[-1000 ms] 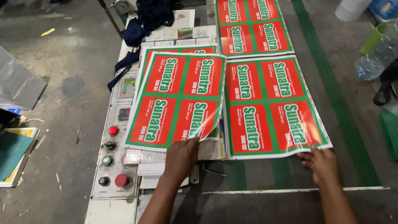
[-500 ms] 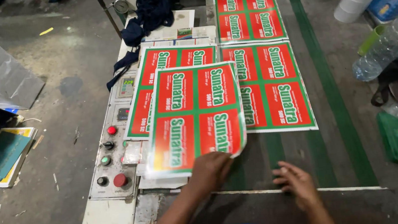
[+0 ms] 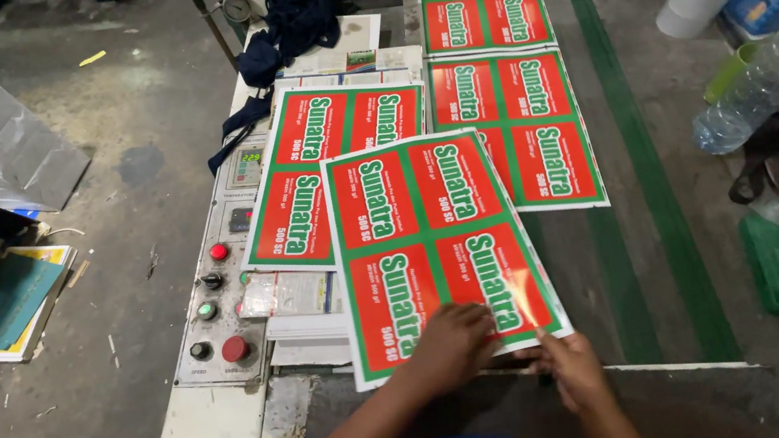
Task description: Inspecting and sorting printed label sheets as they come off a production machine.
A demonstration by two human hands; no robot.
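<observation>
Sheets are seen from the head camera: one red-and-green printed sheet is gripped at its near edge by the left hand and right hand, over the counter. One stacked sheet lies beside it; others remain uncollected.

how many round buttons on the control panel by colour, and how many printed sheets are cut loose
red buttons: 2 (second)
green button: 1
black buttons: 2 (second)
loose printed sheets: 2, one under the left hand and right hand
total: 7
</observation>
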